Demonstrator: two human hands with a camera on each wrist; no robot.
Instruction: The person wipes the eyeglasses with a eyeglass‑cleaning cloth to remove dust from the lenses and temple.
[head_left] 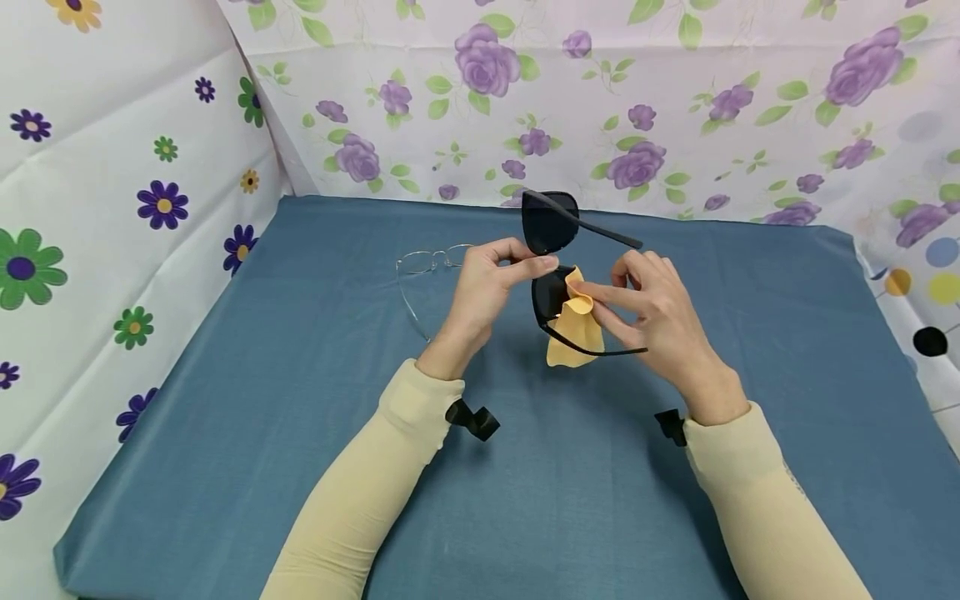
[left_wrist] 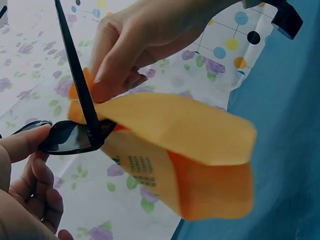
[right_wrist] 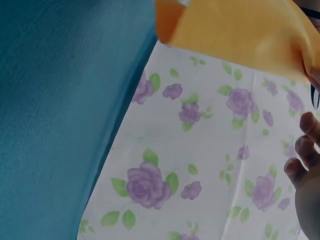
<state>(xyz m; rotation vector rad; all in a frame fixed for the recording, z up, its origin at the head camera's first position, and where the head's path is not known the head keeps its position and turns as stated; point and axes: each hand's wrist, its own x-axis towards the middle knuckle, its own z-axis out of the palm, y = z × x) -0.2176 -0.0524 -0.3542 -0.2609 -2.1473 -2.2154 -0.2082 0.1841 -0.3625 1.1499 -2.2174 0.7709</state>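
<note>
A pair of black sunglasses [head_left: 550, 223] is held up over the table, its temples spread and pointing right in the head view. My left hand [head_left: 487, 287] pinches the frame around the bridge between thumb and fingers. With thumb and index finger, my right hand [head_left: 648, 312] pinches a yellow cleaning cloth [head_left: 576, 337] folded over the lower lens. In the left wrist view the cloth [left_wrist: 185, 125] hangs loose past the frame, dark print on its inner face. The right wrist view shows mostly the cloth [right_wrist: 235, 35] and a few fingertips.
Thin wire-rimmed eyeglasses [head_left: 408, 308] lie on the blue tablecloth [head_left: 225, 400] behind my left hand. Floral sheets [head_left: 420, 92] hang at the table's back and left. A black strap piece [head_left: 474, 419] sits at my left cuff, another [head_left: 670, 425] at the right.
</note>
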